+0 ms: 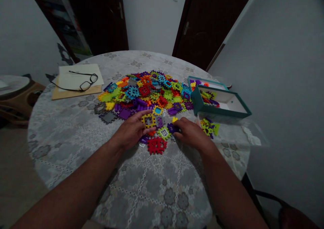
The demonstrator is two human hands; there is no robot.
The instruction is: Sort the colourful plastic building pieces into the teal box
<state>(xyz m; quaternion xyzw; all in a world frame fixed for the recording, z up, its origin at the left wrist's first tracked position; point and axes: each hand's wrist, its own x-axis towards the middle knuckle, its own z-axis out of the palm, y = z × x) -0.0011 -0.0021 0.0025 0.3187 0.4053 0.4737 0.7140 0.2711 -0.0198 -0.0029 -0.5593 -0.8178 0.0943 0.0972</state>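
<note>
My left hand (130, 129) is closed on a yellow square building tile (149, 121) with toothed edges and an open grid. Across from it, my right hand (188, 131) pinches a dark purple piece (172, 128), whose shape is partly hidden by the fingers. A small yellow piece (174, 119) shows just beyond those fingertips. Between the hands lie a lime-green tile (164, 132) with a white window insert and a grey-and-purple tile (160, 121). Nearer to me rests a red toothed tile (157, 145). A yellow tile with a blue centre (157, 110) sits behind them.
A big heap of colourful toothed tiles (144, 90) spreads behind my hands. At right stand a teal-edged box (222, 112) holding pieces and a clear plastic tray (235, 131) with green pieces beside it. Black glasses (86, 84) lie on papers (76, 70) at left.
</note>
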